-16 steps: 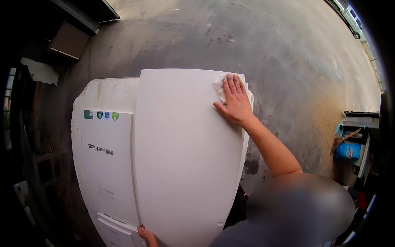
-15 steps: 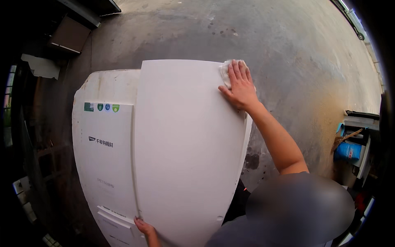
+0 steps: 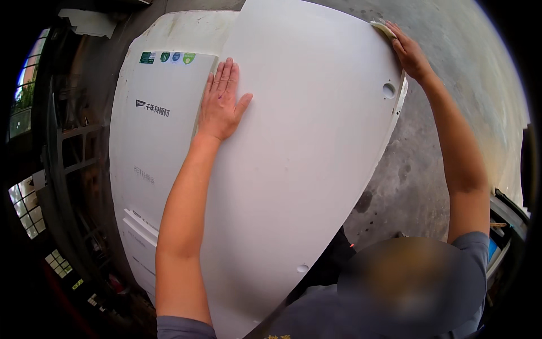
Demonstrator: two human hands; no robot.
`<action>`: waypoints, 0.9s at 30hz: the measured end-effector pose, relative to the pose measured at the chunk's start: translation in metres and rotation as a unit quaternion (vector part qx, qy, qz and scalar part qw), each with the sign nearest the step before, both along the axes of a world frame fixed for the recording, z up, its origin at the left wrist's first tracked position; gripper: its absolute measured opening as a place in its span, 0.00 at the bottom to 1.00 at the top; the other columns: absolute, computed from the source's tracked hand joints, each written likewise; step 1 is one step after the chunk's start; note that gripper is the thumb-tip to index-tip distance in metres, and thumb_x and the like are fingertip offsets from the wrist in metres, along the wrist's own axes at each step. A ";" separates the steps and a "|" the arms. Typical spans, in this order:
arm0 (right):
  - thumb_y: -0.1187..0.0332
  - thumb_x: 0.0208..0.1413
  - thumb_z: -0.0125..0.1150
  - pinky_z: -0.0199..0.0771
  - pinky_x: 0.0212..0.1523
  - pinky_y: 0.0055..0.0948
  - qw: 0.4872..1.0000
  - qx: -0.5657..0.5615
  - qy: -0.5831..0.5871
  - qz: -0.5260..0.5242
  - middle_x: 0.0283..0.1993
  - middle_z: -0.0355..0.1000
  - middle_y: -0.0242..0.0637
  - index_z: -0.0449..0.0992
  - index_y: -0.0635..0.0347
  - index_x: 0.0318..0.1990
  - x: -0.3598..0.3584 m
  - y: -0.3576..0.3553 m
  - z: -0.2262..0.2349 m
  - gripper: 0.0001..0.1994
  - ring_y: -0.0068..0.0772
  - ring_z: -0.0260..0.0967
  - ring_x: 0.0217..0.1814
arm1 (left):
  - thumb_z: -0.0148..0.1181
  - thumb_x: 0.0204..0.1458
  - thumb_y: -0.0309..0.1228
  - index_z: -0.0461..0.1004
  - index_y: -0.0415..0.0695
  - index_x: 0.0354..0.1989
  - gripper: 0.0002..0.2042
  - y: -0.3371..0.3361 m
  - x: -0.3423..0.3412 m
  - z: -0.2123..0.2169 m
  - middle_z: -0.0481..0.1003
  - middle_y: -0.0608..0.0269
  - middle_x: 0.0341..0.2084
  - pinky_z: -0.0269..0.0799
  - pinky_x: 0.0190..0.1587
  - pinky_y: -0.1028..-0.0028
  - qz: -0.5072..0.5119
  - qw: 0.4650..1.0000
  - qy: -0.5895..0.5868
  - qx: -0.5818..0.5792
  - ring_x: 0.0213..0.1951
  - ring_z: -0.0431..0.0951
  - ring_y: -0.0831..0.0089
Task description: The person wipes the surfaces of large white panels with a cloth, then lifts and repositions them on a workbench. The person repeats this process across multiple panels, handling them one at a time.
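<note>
A large white panel (image 3: 299,141) lies in front of me, with one round hole (image 3: 388,90) near its far right edge and another low on the right side. My left hand (image 3: 221,107) rests flat on the panel's left margin, fingers straight and thumb spread. At the far right corner, my right hand (image 3: 407,51) presses a pale, folded cloth (image 3: 384,28) against the edge. Its fingers are bent over the cloth and partly hide it.
Left of the panel lies a stack of white printed boards (image 3: 164,135) on a larger worn white board (image 3: 180,31). Dark shelving (image 3: 79,147) stands along the left. Stained concrete floor (image 3: 418,164) spreads out to the right, with items at the far right rim.
My left hand has gone from the panel's near left edge up to its far left part and lies flat. The right hand, with the cloth, has shifted onto the far right corner. My view has shifted.
</note>
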State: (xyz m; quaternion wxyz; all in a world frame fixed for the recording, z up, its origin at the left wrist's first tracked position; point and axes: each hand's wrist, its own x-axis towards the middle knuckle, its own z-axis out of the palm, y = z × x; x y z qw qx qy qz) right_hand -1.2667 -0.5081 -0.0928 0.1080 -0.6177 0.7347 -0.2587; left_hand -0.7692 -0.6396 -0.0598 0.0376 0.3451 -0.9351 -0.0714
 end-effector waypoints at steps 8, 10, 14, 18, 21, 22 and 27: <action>0.55 0.72 0.38 0.33 0.82 0.43 0.987 0.052 0.148 0.022 0.85 0.38 0.41 0.59 0.49 0.77 0.031 0.021 0.015 0.28 0.45 0.29 0.87 | 0.63 0.60 0.46 0.58 0.48 0.75 0.37 0.381 -0.106 0.009 0.51 0.56 0.77 0.44 0.79 0.56 -0.387 0.767 0.098 0.502 0.78 0.48 0.60; 0.50 0.71 0.37 0.29 0.83 0.44 0.979 0.095 0.179 -0.039 0.85 0.36 0.43 0.51 0.53 0.79 0.059 0.041 0.017 0.33 0.45 0.26 0.87 | 0.67 0.57 0.38 0.60 0.49 0.74 0.36 0.404 -0.088 0.032 0.54 0.55 0.76 0.44 0.78 0.55 -0.395 0.773 0.212 0.449 0.78 0.51 0.57; 0.50 0.62 0.58 0.35 0.82 0.51 0.981 0.167 0.086 0.045 0.82 0.43 0.51 0.56 0.63 0.75 0.240 0.160 0.048 0.39 0.52 0.32 0.86 | 0.58 0.59 0.28 0.60 0.40 0.73 0.32 0.292 0.053 0.049 0.56 0.44 0.74 0.47 0.75 0.48 0.057 0.927 0.230 0.292 0.75 0.54 0.45; 0.47 0.59 0.61 0.39 0.81 0.50 0.973 0.165 0.007 0.162 0.81 0.46 0.53 0.58 0.64 0.74 0.286 0.211 0.060 0.42 0.52 0.36 0.85 | 0.45 0.64 0.35 0.51 0.35 0.76 0.32 0.261 0.234 0.016 0.49 0.43 0.77 0.38 0.77 0.47 0.330 0.938 0.071 0.074 0.77 0.46 0.45; 0.49 0.60 0.61 0.40 0.80 0.51 0.988 0.065 0.118 -0.070 0.79 0.49 0.59 0.57 0.73 0.72 0.171 0.107 0.044 0.42 0.56 0.39 0.83 | 0.43 0.64 0.39 0.50 0.35 0.77 0.34 0.264 0.250 0.014 0.48 0.43 0.77 0.36 0.77 0.47 0.291 0.956 -0.001 0.033 0.78 0.46 0.45; 0.50 0.61 0.61 0.41 0.80 0.51 0.983 0.030 0.135 -0.122 0.78 0.49 0.60 0.56 0.76 0.71 0.155 0.091 0.040 0.42 0.58 0.39 0.83 | 0.42 0.64 0.40 0.50 0.36 0.77 0.34 0.264 0.249 0.016 0.48 0.42 0.77 0.36 0.77 0.47 0.282 0.959 0.002 0.037 0.78 0.46 0.45; 0.45 0.60 0.61 0.36 0.82 0.51 0.981 0.192 0.024 0.035 0.82 0.41 0.55 0.52 0.70 0.75 0.287 0.179 0.058 0.46 0.54 0.32 0.86 | 0.42 0.63 0.38 0.50 0.36 0.77 0.34 0.278 0.257 0.016 0.48 0.43 0.77 0.35 0.77 0.47 0.306 0.951 0.010 0.043 0.78 0.47 0.46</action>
